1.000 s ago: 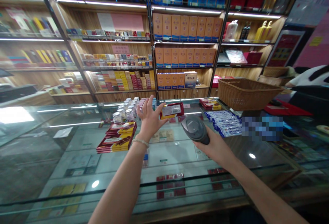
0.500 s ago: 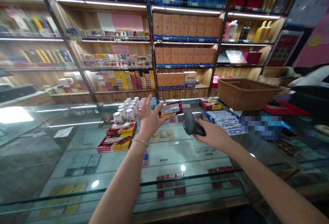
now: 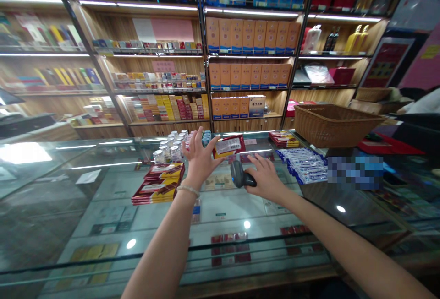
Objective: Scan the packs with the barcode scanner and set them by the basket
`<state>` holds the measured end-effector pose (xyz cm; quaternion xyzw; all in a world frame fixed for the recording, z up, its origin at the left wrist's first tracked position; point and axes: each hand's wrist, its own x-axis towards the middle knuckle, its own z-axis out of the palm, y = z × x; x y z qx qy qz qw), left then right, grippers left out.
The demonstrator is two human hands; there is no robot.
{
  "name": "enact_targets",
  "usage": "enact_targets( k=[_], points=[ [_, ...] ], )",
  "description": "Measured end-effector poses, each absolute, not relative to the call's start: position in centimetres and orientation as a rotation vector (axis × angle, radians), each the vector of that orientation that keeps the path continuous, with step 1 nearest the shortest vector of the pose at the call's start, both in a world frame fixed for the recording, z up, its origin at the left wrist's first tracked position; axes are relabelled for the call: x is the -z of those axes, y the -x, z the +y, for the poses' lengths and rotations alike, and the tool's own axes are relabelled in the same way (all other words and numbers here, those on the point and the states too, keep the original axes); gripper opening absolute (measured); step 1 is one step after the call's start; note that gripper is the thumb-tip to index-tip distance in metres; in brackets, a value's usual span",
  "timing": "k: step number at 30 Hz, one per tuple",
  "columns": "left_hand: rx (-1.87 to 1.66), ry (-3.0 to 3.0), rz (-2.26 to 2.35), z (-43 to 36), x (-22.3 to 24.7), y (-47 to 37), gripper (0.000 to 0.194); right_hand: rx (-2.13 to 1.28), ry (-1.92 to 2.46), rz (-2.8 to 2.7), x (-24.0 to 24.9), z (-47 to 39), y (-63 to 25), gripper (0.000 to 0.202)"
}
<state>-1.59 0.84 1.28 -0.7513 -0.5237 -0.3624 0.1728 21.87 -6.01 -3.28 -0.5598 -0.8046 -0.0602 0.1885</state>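
Observation:
My left hand (image 3: 201,157) is raised over the glass counter, a beaded band at its wrist. Its thumb and index finger hold the left end of a red and yellow packet (image 3: 228,146), whose white barcode label faces me; the other fingers are spread. To the right, my right hand (image 3: 266,177) has a dark handheld scanner (image 3: 238,174) by its handle, thumb below and some fingers stretched above it. The scanner's head is just below the packet. A stack of similar packets (image 3: 160,184) lies left of my left wrist.
Small capped jars (image 3: 168,145) stand behind my left hand. Blue-white sachets (image 3: 302,164), more red packets (image 3: 283,138) and a wicker basket (image 3: 338,125) are on the right. Beneath the glass counter (image 3: 220,230) lie several boxes. Stocked shelves line the back wall.
My right hand and the scanner have moved left, closer to my left hand, and some right fingers are now more stretched out. My left hand and the held packet have barely moved.

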Motion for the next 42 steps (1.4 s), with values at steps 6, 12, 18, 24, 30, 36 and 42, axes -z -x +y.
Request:
enact_targets(
  k=[6, 12, 18, 24, 30, 36, 42],
  points=[
    [1.008, 2.129, -1.488, 0.9, -1.1, 1.6, 0.069, 0.124, 1.607, -2.257, 3.7, -5.8, -21.9, 0.042],
    [1.019, 2.139, -1.473, 0.9, -1.1, 1.5, 0.072, 0.073, 1.630, -2.329, 3.3, -6.0, -21.9, 0.053],
    [1.003, 2.141, -1.475, 0.8, -1.3, 1.4, 0.069, 0.034, 1.671, -2.229, 1.4, -3.7, -24.0, 0.069],
    [1.017, 2.144, -1.443, 0.8, -1.2, 1.2, 0.069, 0.201, 1.594, -2.047, -0.4, 0.4, -25.4, 0.089],
    [1.005, 2.160, -1.432, 0.5, -1.5, 1.0, 0.069, 0.226, 1.545, -2.047, -0.5, 1.8, -24.7, 0.082],
    [0.988, 2.178, -1.421, 0.5, -1.5, 0.8, 0.067, 0.217, 1.480, -2.018, -0.1, 1.7, -25.4, 0.073],
    [1.008, 2.195, -1.426, 0.4, -1.7, 0.6, 0.070, 0.280, 1.410, -2.052, -1.5, 0.6, -26.1, 0.074]
  ],
)
